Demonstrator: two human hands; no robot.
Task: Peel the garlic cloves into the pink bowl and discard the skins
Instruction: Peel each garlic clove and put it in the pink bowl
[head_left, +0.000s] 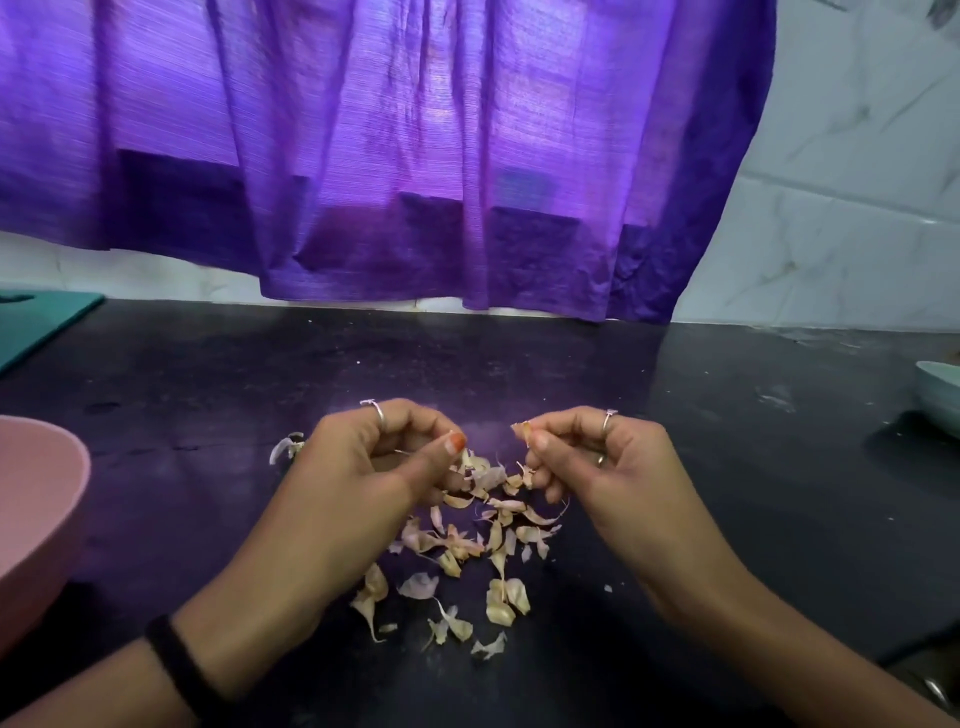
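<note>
Dim scene, backlit through purple curtain (415, 156); violet glare on dark tabletop (519, 364). Curtain motion-blurred, wide-angle bending at edges, soft focus overall.

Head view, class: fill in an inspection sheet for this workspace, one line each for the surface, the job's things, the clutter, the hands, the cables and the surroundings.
Surface: dark counter, specked with pale crumbs.
Job's things: pink bowl at the left edge, its inside hidden; skins scattered on the counter below the hands; no whole clove can be told.
Clutter: teal board far left; pale bowl at the right edge.
Hands: left hand curled, what it holds is hidden; right hand pinches a skin piece above the pile.
Cables: nothing seen.
Surroundings: purple curtain behind the counter; white marble tiles to the right.
</note>
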